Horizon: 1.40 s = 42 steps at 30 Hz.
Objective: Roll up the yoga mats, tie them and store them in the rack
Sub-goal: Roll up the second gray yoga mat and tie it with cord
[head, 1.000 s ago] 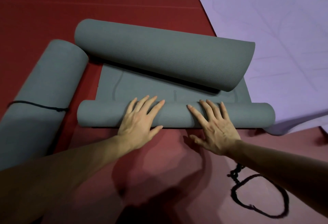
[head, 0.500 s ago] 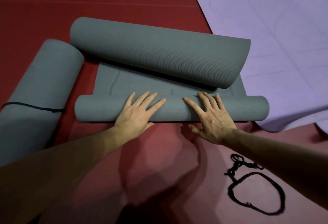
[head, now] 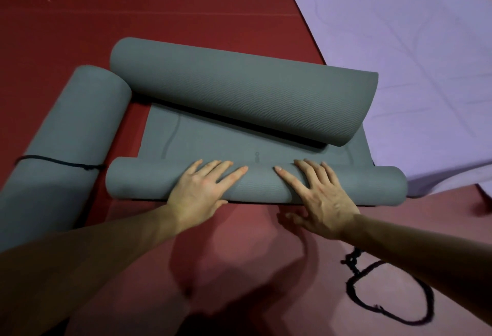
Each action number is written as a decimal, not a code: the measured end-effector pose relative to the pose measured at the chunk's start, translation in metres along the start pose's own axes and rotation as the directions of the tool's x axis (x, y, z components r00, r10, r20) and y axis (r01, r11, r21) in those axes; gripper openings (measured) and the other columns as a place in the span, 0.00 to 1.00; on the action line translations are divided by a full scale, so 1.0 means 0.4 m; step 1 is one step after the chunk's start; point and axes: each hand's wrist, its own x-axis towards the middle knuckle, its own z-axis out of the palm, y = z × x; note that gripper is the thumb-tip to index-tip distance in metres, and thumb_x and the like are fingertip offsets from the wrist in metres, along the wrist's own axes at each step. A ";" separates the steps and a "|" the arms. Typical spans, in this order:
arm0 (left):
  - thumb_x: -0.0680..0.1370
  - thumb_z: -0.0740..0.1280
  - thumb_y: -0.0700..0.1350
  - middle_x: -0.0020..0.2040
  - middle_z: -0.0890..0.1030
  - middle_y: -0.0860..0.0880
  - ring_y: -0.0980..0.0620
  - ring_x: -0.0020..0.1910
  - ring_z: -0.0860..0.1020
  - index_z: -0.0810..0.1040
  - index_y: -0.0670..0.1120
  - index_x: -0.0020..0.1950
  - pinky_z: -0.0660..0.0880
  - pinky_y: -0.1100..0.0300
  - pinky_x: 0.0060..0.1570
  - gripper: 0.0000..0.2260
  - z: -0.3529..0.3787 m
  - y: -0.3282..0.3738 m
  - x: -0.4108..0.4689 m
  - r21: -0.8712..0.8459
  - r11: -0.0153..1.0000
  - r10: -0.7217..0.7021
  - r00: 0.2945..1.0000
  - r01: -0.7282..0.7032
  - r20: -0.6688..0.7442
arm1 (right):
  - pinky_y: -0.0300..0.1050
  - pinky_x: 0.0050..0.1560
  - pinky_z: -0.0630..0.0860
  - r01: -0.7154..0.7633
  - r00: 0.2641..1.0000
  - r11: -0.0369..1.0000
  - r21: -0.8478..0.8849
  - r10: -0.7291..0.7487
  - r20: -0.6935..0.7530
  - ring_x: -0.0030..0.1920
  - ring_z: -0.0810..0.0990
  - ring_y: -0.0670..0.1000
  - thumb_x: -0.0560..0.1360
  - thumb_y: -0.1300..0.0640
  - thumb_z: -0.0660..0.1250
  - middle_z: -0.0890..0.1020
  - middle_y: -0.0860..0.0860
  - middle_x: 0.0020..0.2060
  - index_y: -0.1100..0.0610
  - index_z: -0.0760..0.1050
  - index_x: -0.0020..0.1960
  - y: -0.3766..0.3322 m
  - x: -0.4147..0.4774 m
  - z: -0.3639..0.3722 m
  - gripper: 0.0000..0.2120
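1. Two palms lie flat, fingers straight: left hand [head: 198, 194] and right hand [head: 319, 197] press the grey mat [head: 138, 181]'s near roll on the red floor [head: 213, 2].
2. Its small printed mark [head: 257, 156] is too faint to read.
3. The roll sits closer to that mark than a second ago.
4. The foam is wavy-ribbed, and the far end curls over.

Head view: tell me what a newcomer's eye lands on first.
The left hand and right hand press flat on the near roll of a grey mat at centre, whose far end curls over. A tied grey roll lies left; a purple mat spreads upper right.
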 end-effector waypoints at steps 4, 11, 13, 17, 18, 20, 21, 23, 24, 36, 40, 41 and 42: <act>0.62 0.84 0.55 0.66 0.81 0.46 0.46 0.62 0.81 0.66 0.54 0.77 0.78 0.45 0.62 0.48 -0.022 0.002 -0.046 0.001 1.000 -0.027 0.999 0.027 0.045 | 0.64 0.80 0.54 0.038 0.999 0.998 0.041 -0.038 0.004 0.77 0.63 0.65 0.72 0.26 0.57 0.65 0.61 0.76 0.43 0.40 0.84 -0.040 -0.021 0.003 0.49; 0.63 0.83 0.55 0.67 0.80 0.46 0.46 0.63 0.80 0.72 0.53 0.76 0.77 0.45 0.64 0.44 -0.039 0.003 -0.146 -0.031 0.999 -0.019 1.000 0.019 0.013 | 0.66 0.77 0.62 0.063 0.998 0.995 0.083 -0.061 -0.027 0.74 0.69 0.64 0.74 0.28 0.59 0.70 0.61 0.73 0.44 0.49 0.84 -0.113 -0.066 0.002 0.45; 0.64 0.82 0.56 0.68 0.79 0.47 0.46 0.65 0.79 0.70 0.53 0.78 0.76 0.45 0.65 0.44 -0.034 -0.001 -0.151 -0.046 0.999 -0.020 0.999 0.022 0.035 | 0.66 0.77 0.62 0.061 0.998 0.995 0.074 -0.059 -0.025 0.73 0.70 0.64 0.74 0.28 0.59 0.71 0.61 0.72 0.43 0.49 0.84 -0.115 -0.060 0.006 0.44; 0.67 0.78 0.60 0.73 0.75 0.48 0.46 0.70 0.75 0.61 0.54 0.81 0.72 0.45 0.70 0.47 -0.027 -0.016 -0.137 -0.078 0.997 -0.020 0.994 0.029 0.112 | 0.67 0.78 0.60 0.051 0.999 0.998 0.040 -0.051 -0.012 0.73 0.70 0.64 0.73 0.25 0.57 0.72 0.60 0.73 0.42 0.50 0.84 -0.105 -0.027 0.015 0.45; 0.68 0.76 0.60 0.74 0.73 0.48 0.47 0.72 0.73 0.57 0.54 0.82 0.69 0.44 0.72 0.47 -0.026 -0.017 -0.131 -0.082 0.996 -0.029 0.990 0.041 0.141 | 0.67 0.78 0.59 0.045 0.999 0.998 0.039 -0.044 -0.008 0.74 0.69 0.65 0.73 0.24 0.57 0.71 0.61 0.73 0.42 0.51 0.84 -0.102 -0.018 0.014 0.44; 0.70 0.69 0.62 0.77 0.69 0.49 0.48 0.75 0.68 0.52 0.55 0.83 0.63 0.44 0.75 0.46 -0.023 -0.019 -0.114 -0.102 0.992 -0.051 0.982 0.071 0.184 | 0.67 0.78 0.57 0.031 0.999 0.999 0.039 -0.032 0.009 0.76 0.67 0.67 0.74 0.23 0.55 0.69 0.62 0.75 0.40 0.51 0.83 -0.093 0.002 0.009 0.43; 0.70 0.66 0.64 0.77 0.68 0.50 0.49 0.75 0.67 0.51 0.55 0.83 0.61 0.44 0.76 0.45 -0.022 -0.021 -0.102 -0.113 0.990 -0.060 0.979 0.083 0.196 | 0.67 0.78 0.55 0.024 0.999 0.999 0.042 -0.024 0.023 0.78 0.64 0.67 0.75 0.23 0.53 0.67 0.63 0.77 0.40 0.50 0.83 -0.088 0.014 0.004 0.42; 0.69 0.62 0.70 0.77 0.68 0.50 0.49 0.76 0.66 0.52 0.55 0.83 0.59 0.44 0.77 0.46 -0.019 -0.030 -0.076 -0.107 0.990 -0.071 0.975 0.095 0.210 | 0.66 0.79 0.50 0.003 0.999 0.998 0.056 -0.006 0.048 0.80 0.58 0.67 0.74 0.21 0.49 0.61 0.64 0.80 0.39 0.49 0.83 -0.076 0.038 -0.008 0.42; 0.68 0.60 0.74 0.76 0.69 0.49 0.48 0.75 0.67 0.52 0.56 0.83 0.59 0.43 0.77 0.47 -0.019 -0.037 -0.062 -0.095 0.991 -0.073 0.973 0.096 0.217 | 0.65 0.80 0.47 -0.001 0.998 0.998 0.060 -0.003 0.063 0.82 0.54 0.67 0.73 0.21 0.48 0.58 0.63 0.81 0.38 0.47 0.83 -0.070 0.050 -0.015 0.43; 0.70 0.69 0.71 0.68 0.74 0.43 0.43 0.64 0.74 0.63 0.54 0.80 0.72 0.44 0.63 0.43 0.004 -0.021 -0.049 0.021 0.999 -0.048 0.994 0.046 0.101 | 0.66 0.76 0.62 0.035 0.998 0.999 0.033 -0.037 0.056 0.73 0.69 0.63 0.75 0.20 0.45 0.71 0.61 0.73 0.41 0.58 0.81 -0.035 0.086 -0.026 0.41; 0.72 0.68 0.71 0.62 0.74 0.40 0.41 0.53 0.73 0.64 0.52 0.78 0.72 0.46 0.49 0.40 -0.003 -0.015 -0.051 0.106 0.994 0.006 0.998 -0.012 0.062 | 0.61 0.70 0.70 0.082 0.997 0.996 0.029 -0.082 -0.013 0.62 0.76 0.60 0.75 0.20 0.50 0.77 0.56 0.64 0.41 0.62 0.80 -0.034 0.076 -0.013 0.40; 0.72 0.67 0.71 0.61 0.73 0.39 0.41 0.51 0.73 0.64 0.51 0.77 0.72 0.47 0.48 0.40 -0.002 -0.012 -0.054 0.110 0.994 0.007 0.999 -0.013 0.052 | 0.58 0.68 0.71 0.100 0.995 0.994 0.033 -0.099 -0.025 0.60 0.77 0.59 0.75 0.20 0.50 0.78 0.55 0.62 0.42 0.63 0.79 -0.031 0.077 -0.010 0.40; 0.72 0.67 0.70 0.61 0.73 0.39 0.41 0.51 0.73 0.64 0.51 0.77 0.72 0.47 0.47 0.40 0.001 -0.009 -0.058 0.112 0.994 0.006 0.999 -0.011 0.045 | 0.56 0.66 0.73 0.112 0.993 0.993 0.036 -0.111 -0.032 0.58 0.77 0.58 0.76 0.21 0.50 0.78 0.54 0.61 0.42 0.63 0.79 -0.029 0.079 -0.008 0.40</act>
